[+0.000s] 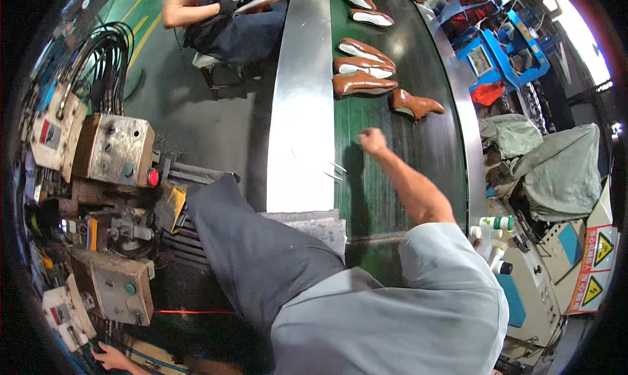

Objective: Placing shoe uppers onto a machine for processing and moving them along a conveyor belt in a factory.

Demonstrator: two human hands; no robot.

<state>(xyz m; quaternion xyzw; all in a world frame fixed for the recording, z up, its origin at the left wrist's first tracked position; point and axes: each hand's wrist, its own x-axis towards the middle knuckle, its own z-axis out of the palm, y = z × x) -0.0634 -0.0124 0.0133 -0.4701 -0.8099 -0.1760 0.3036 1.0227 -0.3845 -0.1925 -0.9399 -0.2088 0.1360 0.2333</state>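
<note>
The nearest brown shoe (417,105) lies on the green belt (418,179), just beyond our right hand (373,140) and apart from it. That hand looks loosely curled, but we cannot tell whether anything is in it. Our left hand (112,358) is beside the control box (62,315) at lower left — its grip is unclear.

We judge the shoe fairly stiff and not very heavy; its glossy upper may be slippery and scuff easily. We would take hold around its middle.

The row of shoes (365,83) sits close on its left, cramping that side — the metal ledge (301,107) and bottles (495,223) stand well apart.
</note>
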